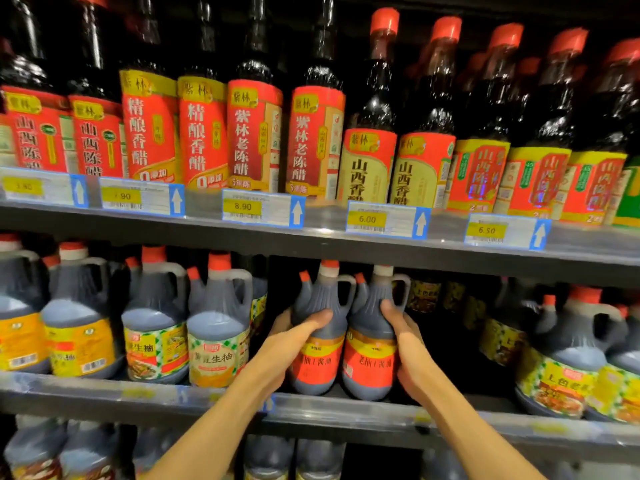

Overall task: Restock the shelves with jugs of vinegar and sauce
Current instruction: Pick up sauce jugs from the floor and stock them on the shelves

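At the centre, two dark jugs (343, 327) are seen with red labels banded in orange and red-and-white caps. At nine o'clock, jugs with yellow labels (79, 344) and green-and-white chequered labels (156, 348) are shown. At twelve o'clock, black bottles (256, 133) carry red and yellow labels. The shelf edge (325, 237) is grey, with yellow price tags (367, 219) framed in blue.

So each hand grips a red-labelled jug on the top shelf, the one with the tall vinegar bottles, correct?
Not quite. The head view shows the left hand and right hand each gripping a red-labelled jug, left jug and right jug, on the middle shelf, below the tall vinegar bottles.
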